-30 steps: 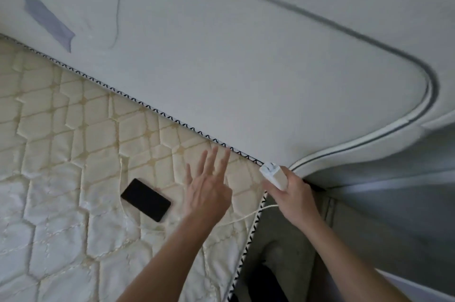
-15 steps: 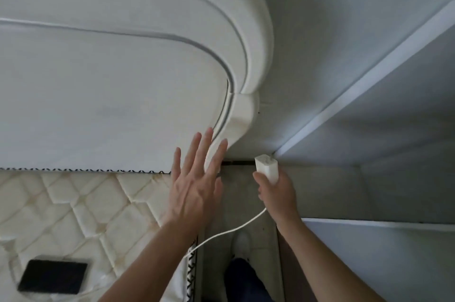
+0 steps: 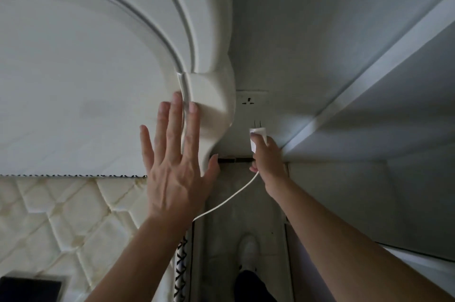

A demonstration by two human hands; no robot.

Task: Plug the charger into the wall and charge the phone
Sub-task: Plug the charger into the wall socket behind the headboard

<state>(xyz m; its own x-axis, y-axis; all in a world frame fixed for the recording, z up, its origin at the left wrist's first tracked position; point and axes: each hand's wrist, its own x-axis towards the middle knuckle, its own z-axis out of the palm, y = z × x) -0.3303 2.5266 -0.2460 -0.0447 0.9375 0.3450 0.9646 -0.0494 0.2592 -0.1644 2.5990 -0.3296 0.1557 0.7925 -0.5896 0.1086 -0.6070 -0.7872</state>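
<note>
Your view has swung off the mattress [image 3: 61,215] and onto the corner beside the bed: the headboard [image 3: 81,67] now fills the upper left, and the wall [image 3: 307,30] behind it has come into sight. That matters, because the wall socket [image 3: 251,100] is now visible just past the headboard's curved end, where a second ago you could not see it at all.

Your left hand [image 3: 176,166] is spread flat with fingers released, pressing against the headboard's edge, holding nothing; it looks like a brace while you lean in. Your right hand [image 3: 267,157] is clenched around the white charger [image 3: 258,134], prongs pointing up at the socket and near it but not yet touching. The cable [image 3: 229,199] trails down from that hand toward the bed.

The phone [image 3: 29,289] lies on the mattress at the lower left, well apart from the socket, partly cut off. You are on the plugging step; line the prongs up with the slots.
</note>
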